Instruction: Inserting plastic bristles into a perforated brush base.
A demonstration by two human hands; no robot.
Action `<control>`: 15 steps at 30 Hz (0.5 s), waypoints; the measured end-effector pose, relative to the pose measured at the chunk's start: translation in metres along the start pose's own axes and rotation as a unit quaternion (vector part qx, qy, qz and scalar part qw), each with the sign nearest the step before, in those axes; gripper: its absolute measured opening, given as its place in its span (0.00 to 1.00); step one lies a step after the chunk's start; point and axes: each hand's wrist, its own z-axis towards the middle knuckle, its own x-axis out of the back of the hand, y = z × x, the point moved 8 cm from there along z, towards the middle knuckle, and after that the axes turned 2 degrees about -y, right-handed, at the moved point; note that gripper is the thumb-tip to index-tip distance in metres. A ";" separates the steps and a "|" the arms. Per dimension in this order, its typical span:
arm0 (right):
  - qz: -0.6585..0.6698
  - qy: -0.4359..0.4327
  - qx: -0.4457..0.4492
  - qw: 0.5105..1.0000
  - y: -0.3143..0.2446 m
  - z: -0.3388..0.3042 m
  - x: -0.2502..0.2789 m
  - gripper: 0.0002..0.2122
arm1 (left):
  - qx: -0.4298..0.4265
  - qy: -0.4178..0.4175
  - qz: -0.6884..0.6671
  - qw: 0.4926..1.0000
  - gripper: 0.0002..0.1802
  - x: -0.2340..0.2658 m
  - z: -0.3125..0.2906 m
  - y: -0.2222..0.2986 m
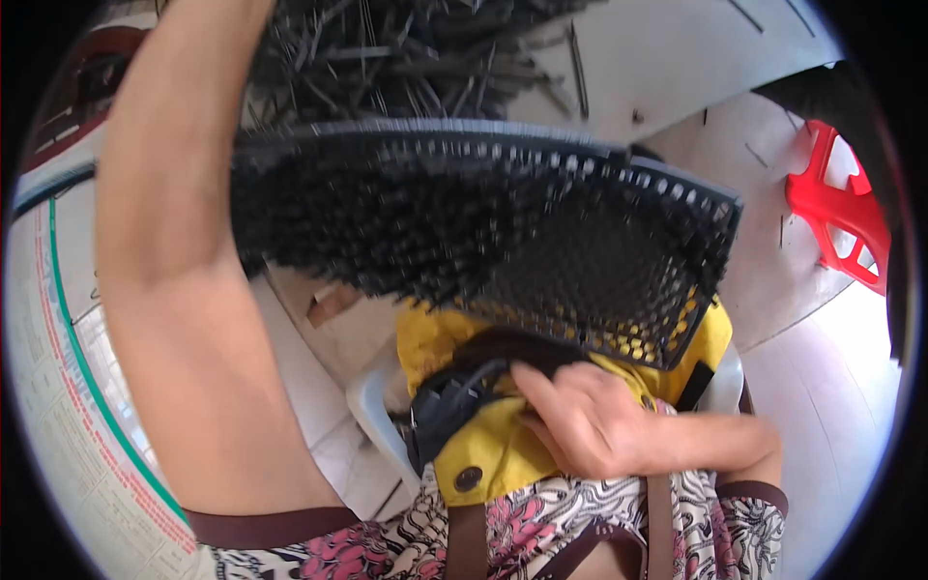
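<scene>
My left forearm reaches up past the black tray, and the hand lies beyond the top edge. A black plastic tray with perforated walls is tilted across the middle. Densely packed short black pieces fill its left part, blurred. Below the tray, my right hand is closed at the yellow cloth over my lap. Its fingertips are partly hidden, so what they hold, if anything, does not show. Left of it lies a dark object with a cord.
Thin black strips lie heaped on a pale table beyond the tray. A red plastic stool stands at the right. A pale grey seat edge shows beneath me. A printed white sheet curves along the left.
</scene>
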 end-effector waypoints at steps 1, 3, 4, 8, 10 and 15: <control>0.019 0.018 0.032 0.999 -0.005 -0.010 0.017 0.21 | -0.053 -0.029 0.018 0.998 0.08 -0.006 -0.007 0.005; -0.043 0.138 0.051 0.988 0.002 -0.028 0.033 0.14 | -0.564 0.333 0.202 0.728 0.11 0.006 -0.055 0.030; -0.065 0.092 0.029 0.993 0.007 -0.030 0.035 0.14 | -0.601 0.347 0.161 0.702 0.12 0.028 -0.070 0.036; -0.089 0.120 -0.006 0.989 0.014 -0.047 0.044 0.16 | -0.606 0.313 -0.012 0.731 0.26 0.057 -0.080 0.042; -0.113 0.170 0.011 0.979 0.006 -0.048 0.048 0.16 | -0.600 0.362 -0.002 0.713 0.23 0.058 -0.087 0.040; -0.225 0.218 -0.180 0.932 0.028 -0.084 0.074 0.18 | -0.599 0.365 0.052 0.711 0.21 0.047 -0.091 0.018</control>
